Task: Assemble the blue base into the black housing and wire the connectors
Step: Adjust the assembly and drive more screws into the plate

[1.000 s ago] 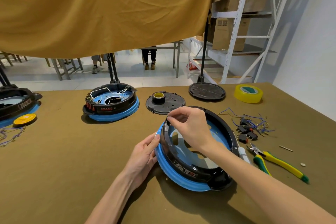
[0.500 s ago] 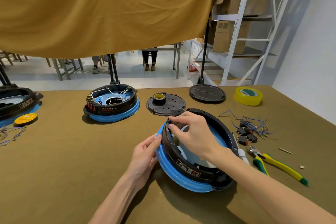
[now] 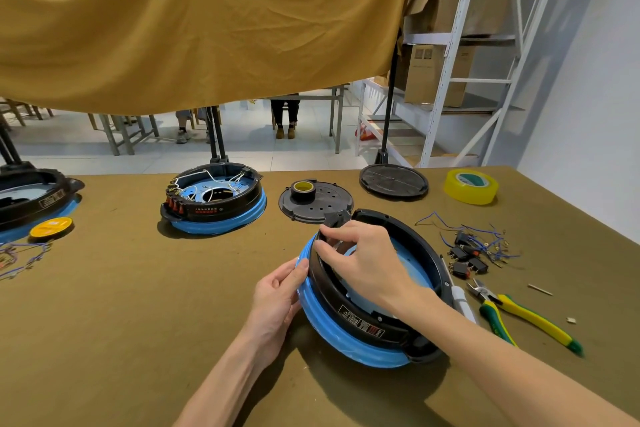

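A round blue base (image 3: 341, 340) lies tilted on the table in front of me, with the black ring housing (image 3: 429, 260) set on top of it. My left hand (image 3: 277, 298) cups the base's left edge, thumb on the blue rim. My right hand (image 3: 360, 260) reaches across the ring and pinches the housing's far-left rim. Loose black connectors with blue wires (image 3: 467, 250) lie to the right of the housing.
A finished wired unit (image 3: 214, 204) sits at the back, another unit (image 3: 31, 201) at far left beside a yellow disc (image 3: 52, 227). Two black lids (image 3: 317, 203) (image 3: 393, 181), yellow tape (image 3: 471, 185) and yellow-green pliers (image 3: 519, 314) are on the right.
The black housing has dropped lower onto the blue base. My right hand moved down-left with the rim; my left hand stayed on the base's edge.
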Motion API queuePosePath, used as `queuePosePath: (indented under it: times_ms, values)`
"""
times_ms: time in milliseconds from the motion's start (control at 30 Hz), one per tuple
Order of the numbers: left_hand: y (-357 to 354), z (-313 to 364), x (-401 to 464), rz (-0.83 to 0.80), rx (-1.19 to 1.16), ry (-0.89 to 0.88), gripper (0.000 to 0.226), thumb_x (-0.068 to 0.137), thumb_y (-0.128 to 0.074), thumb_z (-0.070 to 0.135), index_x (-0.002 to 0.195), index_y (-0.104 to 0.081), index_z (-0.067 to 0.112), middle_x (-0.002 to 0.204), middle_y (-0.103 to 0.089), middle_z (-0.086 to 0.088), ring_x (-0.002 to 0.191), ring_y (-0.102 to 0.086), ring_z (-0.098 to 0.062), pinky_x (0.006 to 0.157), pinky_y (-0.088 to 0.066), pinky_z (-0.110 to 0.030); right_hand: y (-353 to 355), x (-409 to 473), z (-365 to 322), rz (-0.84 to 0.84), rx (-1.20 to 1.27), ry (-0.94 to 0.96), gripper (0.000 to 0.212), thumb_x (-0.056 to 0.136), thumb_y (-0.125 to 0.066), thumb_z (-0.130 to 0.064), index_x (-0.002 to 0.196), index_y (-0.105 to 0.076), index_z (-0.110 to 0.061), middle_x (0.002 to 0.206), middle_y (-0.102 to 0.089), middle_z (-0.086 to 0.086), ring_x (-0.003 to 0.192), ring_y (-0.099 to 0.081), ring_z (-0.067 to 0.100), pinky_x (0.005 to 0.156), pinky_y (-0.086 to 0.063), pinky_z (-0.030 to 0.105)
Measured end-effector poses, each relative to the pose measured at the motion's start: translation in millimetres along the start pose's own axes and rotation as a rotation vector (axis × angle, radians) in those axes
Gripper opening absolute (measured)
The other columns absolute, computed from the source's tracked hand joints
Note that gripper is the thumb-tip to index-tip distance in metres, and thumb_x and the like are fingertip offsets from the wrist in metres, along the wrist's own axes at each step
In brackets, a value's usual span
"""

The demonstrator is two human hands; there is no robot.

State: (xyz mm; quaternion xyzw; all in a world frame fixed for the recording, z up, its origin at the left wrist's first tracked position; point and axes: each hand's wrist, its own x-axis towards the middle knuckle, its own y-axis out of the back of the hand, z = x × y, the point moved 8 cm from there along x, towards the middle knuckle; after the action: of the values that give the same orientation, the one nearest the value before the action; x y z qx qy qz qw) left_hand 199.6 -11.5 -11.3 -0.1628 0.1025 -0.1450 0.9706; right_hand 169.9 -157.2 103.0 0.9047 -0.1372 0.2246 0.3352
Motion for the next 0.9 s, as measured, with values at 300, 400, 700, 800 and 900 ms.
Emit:
queuePosePath:
  times_ms: [300,400,700,800,900]
  values:
    - [-10,13,-4,-0.019,0.031,-0.122,0.048,0.089,-0.070,0.036,0.133,-0.065,0.020,0.117,-0.077,0.000,0.112,-0.072,-0.015,0.089,-0.059,-0.030,11,-6,-9,0.029,0.022,-0.014,0.036,0.088,-0.075,-0.038,0.120,-0.077,-0.021,0.091,-0.075,-0.014,0.083,-0.070,0.005,0.078,-0.059,0.029]
    - [-17,27,-5,-0.052,0.015,-0.235,0.045,0.092,-0.068,0.030,0.136,-0.063,0.019,0.119,-0.076,-0.006,0.111,-0.073,-0.021,0.083,-0.061,-0.027,21,-7,-17,0.088,0.031,0.009,0.033,0.091,-0.075,-0.028,0.122,-0.076,-0.018,0.097,-0.077,-0.014,0.089,-0.070,-0.001,0.080,-0.059,0.023]
    - [-54,96,-21,-0.040,0.136,-0.674,0.039,0.095,-0.070,0.018,0.133,-0.065,0.025,0.121,-0.075,0.005,0.115,-0.071,-0.014,0.088,-0.059,-0.024,55,-8,-15,0.172,0.401,-0.300,0.035,0.092,-0.073,-0.014,0.126,-0.071,-0.024,0.115,-0.071,-0.010,0.109,-0.067,0.006,0.098,-0.056,0.030]
    - [-71,112,-25,-0.067,0.280,-0.787,0.042,0.097,-0.069,0.013,0.135,-0.062,0.032,0.119,-0.075,0.012,0.108,-0.071,-0.010,0.083,-0.057,-0.017,68,-11,-9,0.140,0.651,-0.487,0.030,0.092,-0.071,-0.013,0.122,-0.074,-0.018,0.116,-0.075,-0.003,0.111,-0.067,0.015,0.100,-0.053,0.034]
    - [-84,119,-24,-0.055,0.481,-0.848,0.046,0.098,-0.070,0.019,0.139,-0.059,0.037,0.117,-0.072,0.020,0.104,-0.068,-0.013,0.079,-0.054,-0.017,80,-20,-2,0.135,0.998,-0.628,0.026,0.090,-0.071,-0.016,0.113,-0.074,-0.006,0.107,-0.072,0.007,0.099,-0.064,0.019,0.087,-0.054,0.034]
